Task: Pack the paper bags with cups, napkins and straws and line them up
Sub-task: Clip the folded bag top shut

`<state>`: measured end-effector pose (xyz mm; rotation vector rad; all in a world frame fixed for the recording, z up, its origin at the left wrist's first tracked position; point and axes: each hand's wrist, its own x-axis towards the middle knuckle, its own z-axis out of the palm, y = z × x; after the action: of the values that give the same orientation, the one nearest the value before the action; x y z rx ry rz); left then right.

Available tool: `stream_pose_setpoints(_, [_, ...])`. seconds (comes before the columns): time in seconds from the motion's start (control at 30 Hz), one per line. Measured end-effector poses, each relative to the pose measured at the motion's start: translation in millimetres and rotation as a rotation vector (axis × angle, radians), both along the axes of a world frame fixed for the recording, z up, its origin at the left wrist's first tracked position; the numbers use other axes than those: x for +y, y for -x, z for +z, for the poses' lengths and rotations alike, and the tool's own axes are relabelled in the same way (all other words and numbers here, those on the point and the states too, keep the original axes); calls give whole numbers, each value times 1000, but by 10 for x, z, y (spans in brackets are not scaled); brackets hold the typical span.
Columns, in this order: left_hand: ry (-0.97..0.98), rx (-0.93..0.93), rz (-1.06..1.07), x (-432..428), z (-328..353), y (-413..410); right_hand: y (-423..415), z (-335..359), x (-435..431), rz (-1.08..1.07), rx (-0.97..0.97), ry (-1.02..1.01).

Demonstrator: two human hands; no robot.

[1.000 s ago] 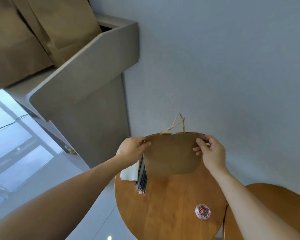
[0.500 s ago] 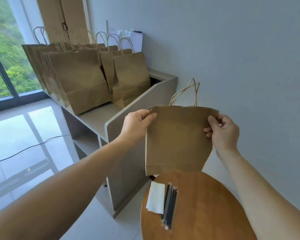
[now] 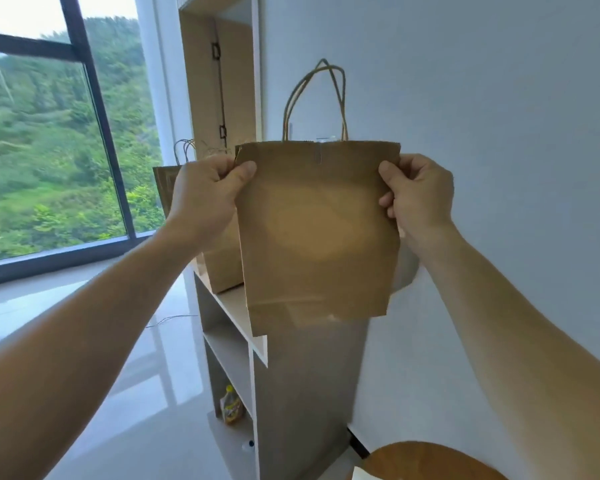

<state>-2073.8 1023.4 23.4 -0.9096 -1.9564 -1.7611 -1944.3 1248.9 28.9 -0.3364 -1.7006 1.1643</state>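
Your paper bag (image 3: 317, 230) upright in mid-air, centre frame, your left hand (image 3: 205, 195) pinching its 9 o'clock edge, right hand (image 3: 418, 195) its 3 o'clock edge, fingers (image 3: 388, 174) curled on the paper, other bags (image 3: 222, 271) on the shelf (image 3: 234, 304) behind, at 8 o'clock.

Pale grey wall (image 3: 499, 98). Glossy white floor (image 3: 136, 393) reflects daylight from a dark-framed window (image 3: 49, 133) facing a green hillside. Grey open shelf unit (image 3: 309, 375) stands against the wall. Round wooden table (image 3: 430, 459) is nearby.
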Motion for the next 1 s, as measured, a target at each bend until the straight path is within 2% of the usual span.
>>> stream_pose_setpoints(0.17, [2, 20, 124, -255, 62, 490, 825, 86, -119, 104, -21, 4])
stream_pose_setpoints(0.33, [58, 4, 191, -429, -101, 1039, 1643, -112, -193, 137, -139, 5])
stream_pose_setpoints(0.6, [342, -47, 215, -345, -800, 1902, 2582, -753, -79, 125, -343, 43])
stream_pose_setpoints(0.83, [335, -56, 100, -255, -1142, 2061, 2806, -1019, 90, 54, -374, 5])
stream_pose_setpoints(1.0, [523, -141, -79, -353, -1560, 1962, 2727, -1085, 189, 13, -342, -27])
